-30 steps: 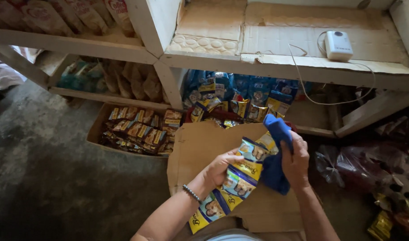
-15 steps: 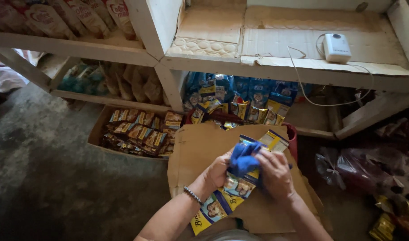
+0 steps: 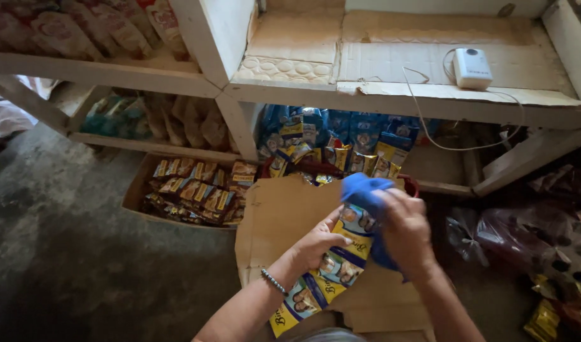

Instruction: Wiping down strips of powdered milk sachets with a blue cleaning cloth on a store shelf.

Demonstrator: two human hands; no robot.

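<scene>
My left hand [image 3: 316, 244], with a bead bracelet at the wrist, grips a long strip of joined yellow and blue snack packets [image 3: 325, 272] that hangs down toward me. My right hand [image 3: 404, 231] holds a blue cloth [image 3: 366, 193] pressed against the top of that strip. Both hands are above a flattened brown cardboard sheet [image 3: 274, 221] lying on the floor.
White wooden shelves [image 3: 233, 88] stand ahead, with a white box and cable [image 3: 472, 67] on top. Blue and yellow packets [image 3: 341, 142] fill the low shelf. A cardboard tray of orange packets [image 3: 195, 193] sits left. Plastic bags [image 3: 544, 234] lie at right. Grey concrete floor [image 3: 69, 253] spreads left.
My right hand brought the blue cloth from the right side onto the packet strip and now rubs over its upper end. The left hand keeps its hold.
</scene>
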